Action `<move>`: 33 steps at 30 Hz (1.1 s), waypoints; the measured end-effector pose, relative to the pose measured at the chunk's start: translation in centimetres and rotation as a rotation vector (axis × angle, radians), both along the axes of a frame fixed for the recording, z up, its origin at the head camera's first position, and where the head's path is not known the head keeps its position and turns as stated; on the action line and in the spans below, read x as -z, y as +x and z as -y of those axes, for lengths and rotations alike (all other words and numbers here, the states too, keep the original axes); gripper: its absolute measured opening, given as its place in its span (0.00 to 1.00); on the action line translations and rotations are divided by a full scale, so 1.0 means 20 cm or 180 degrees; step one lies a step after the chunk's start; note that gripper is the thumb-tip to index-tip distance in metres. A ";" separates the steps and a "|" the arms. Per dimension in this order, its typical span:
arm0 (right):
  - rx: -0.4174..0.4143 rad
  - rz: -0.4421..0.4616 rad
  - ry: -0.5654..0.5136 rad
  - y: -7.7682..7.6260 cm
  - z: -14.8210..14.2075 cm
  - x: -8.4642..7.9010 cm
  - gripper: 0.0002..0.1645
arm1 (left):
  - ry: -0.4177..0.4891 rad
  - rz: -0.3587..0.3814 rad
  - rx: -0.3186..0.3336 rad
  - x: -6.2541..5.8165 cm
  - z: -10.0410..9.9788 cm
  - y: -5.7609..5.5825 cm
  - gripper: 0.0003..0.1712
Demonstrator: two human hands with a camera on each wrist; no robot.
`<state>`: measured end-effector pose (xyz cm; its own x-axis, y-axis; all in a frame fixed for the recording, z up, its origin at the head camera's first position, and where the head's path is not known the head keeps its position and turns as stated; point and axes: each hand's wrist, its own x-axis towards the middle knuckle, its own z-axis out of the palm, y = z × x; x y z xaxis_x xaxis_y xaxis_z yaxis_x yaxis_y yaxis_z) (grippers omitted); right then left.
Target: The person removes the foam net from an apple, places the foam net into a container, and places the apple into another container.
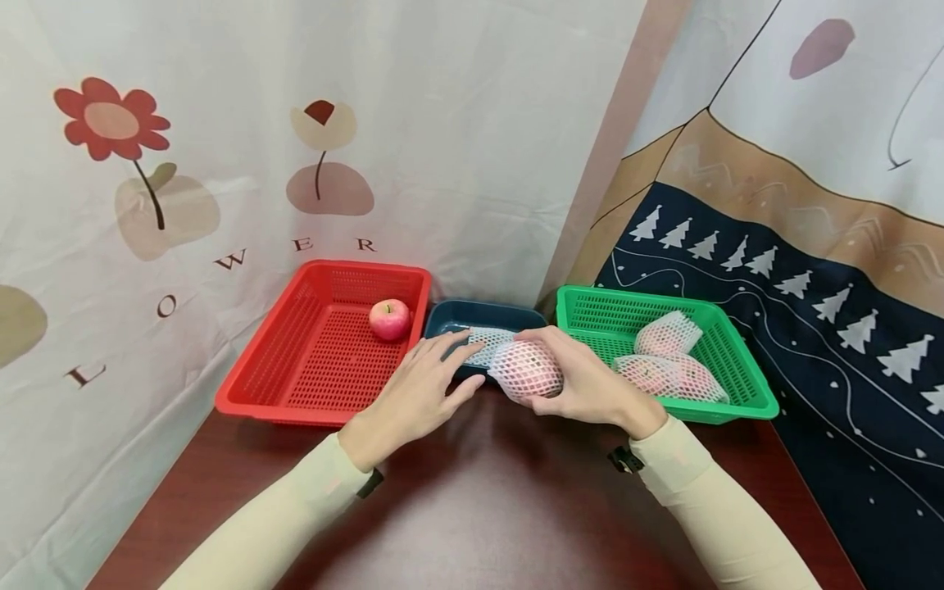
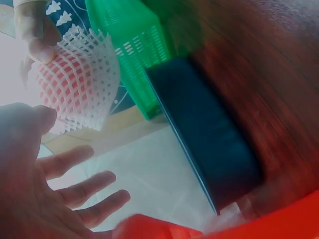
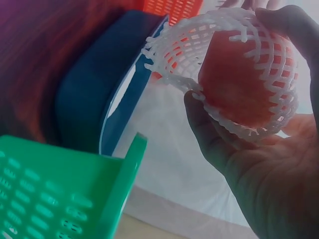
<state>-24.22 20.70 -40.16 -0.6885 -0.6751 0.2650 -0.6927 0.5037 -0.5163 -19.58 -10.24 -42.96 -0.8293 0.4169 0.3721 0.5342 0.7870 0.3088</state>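
My right hand grips an apple in a white foam net, thumb and fingers around its sides. In the right wrist view the net's mouth gapes to the left and shows the apple's bare red skin. My left hand is held left of the netted apple, fingers spread and slightly bent; the left wrist view shows nothing in its grasp. Both hands are in front of a dark blue tray. Pale netting overlaps the tray between my hands in the head view.
A red basket on the left holds one bare apple. On the right, a green basket contains several foam-netted apples. All stand on a dark reddish wooden table, with printed cloth hanging behind.
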 end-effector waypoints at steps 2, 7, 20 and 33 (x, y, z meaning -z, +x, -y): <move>-0.0017 0.0015 -0.0016 0.00 0.01 0.01 0.54 | 0.0007 -0.0020 0.0008 0.00 0.01 0.00 0.35; -0.0061 0.0056 -0.0076 0.01 0.03 0.02 0.54 | 0.0113 -0.0098 0.0054 0.00 0.04 0.00 0.32; -0.0208 0.0154 -0.0208 0.00 0.09 0.06 0.55 | 0.0311 -0.0221 0.0211 0.03 0.07 0.01 0.27; -0.0247 0.0297 -0.0350 0.01 0.13 0.10 0.57 | 0.0622 -0.0201 0.0448 0.04 0.08 0.01 0.23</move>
